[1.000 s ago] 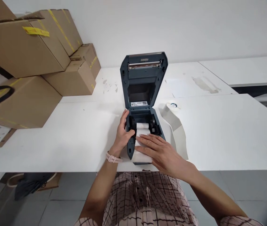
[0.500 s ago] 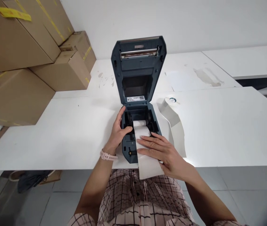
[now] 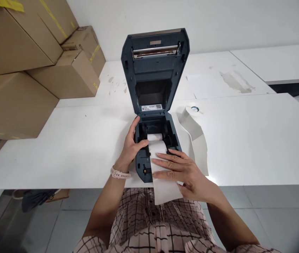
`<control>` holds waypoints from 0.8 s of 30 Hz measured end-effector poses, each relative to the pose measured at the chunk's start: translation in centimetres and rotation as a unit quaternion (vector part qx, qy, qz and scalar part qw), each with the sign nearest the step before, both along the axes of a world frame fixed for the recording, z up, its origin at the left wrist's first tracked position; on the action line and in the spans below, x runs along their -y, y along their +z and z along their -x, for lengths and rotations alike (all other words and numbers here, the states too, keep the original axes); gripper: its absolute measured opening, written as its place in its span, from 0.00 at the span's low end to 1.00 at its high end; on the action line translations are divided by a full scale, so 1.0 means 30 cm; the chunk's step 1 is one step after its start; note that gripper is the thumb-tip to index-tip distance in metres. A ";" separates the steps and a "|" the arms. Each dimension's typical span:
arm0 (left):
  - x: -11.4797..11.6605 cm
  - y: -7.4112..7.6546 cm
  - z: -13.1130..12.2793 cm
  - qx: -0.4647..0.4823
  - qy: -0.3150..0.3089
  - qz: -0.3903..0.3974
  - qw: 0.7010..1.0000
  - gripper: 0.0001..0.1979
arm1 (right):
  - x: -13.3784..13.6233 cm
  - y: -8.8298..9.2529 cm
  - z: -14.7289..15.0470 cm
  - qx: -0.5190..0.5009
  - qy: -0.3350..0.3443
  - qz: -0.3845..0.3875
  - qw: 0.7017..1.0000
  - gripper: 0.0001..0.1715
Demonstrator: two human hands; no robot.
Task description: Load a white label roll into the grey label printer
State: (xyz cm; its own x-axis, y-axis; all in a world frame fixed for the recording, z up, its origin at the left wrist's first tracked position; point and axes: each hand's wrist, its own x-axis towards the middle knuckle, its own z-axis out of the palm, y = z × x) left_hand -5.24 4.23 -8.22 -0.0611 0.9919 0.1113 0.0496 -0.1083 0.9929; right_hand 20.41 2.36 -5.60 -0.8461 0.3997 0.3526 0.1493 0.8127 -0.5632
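Observation:
A dark blue label printer (image 3: 160,121) stands on the white table (image 3: 244,147) with its lid raised. A white paper roll (image 3: 154,137) sits in its bay, and a strip of paper (image 3: 165,191) runs out over the front and hangs past the table edge. My left hand (image 3: 131,147) grips the printer's left side wall, thumb hooked inside near the roll. My right hand (image 3: 183,170) lies flat on the paper strip, fingers stretched out and pointing left, pressing the strip onto the printer's front.
A second paper roll (image 3: 191,114) with a loose strip lies right of the printer. Stacked cardboard boxes (image 3: 33,70) fill the table's left rear. A second white table (image 3: 278,63) stands at the back right. Tiled floor shows below the table edge.
The paper strip has been drawn out toward me, from lying on the printer's front to hanging past the table edge. My right hand slid back with it. The left hand stayed on the printer.

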 end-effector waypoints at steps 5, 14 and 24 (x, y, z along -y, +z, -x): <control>0.001 0.004 0.001 -0.004 -0.002 0.000 1.000 0.43 | -0.007 0.009 -0.002 0.017 0.010 0.004 1.000 0.27; 0.003 0.013 -0.003 0.001 -0.004 0.004 1.000 0.43 | -0.017 0.007 -0.004 0.017 0.022 0.030 0.999 0.26; -0.010 -0.023 -0.005 0.079 0.057 0.010 0.995 0.27 | -0.209 0.168 -0.085 -0.259 -0.026 0.181 0.948 0.35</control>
State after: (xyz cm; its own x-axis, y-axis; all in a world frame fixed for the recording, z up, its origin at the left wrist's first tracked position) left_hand -5.09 4.53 -8.92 -0.1890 0.9794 0.0708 -0.0972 -0.0904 0.9911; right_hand 22.97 8.63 -0.56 -0.5724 0.6099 0.5480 -0.1894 0.5519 -0.8121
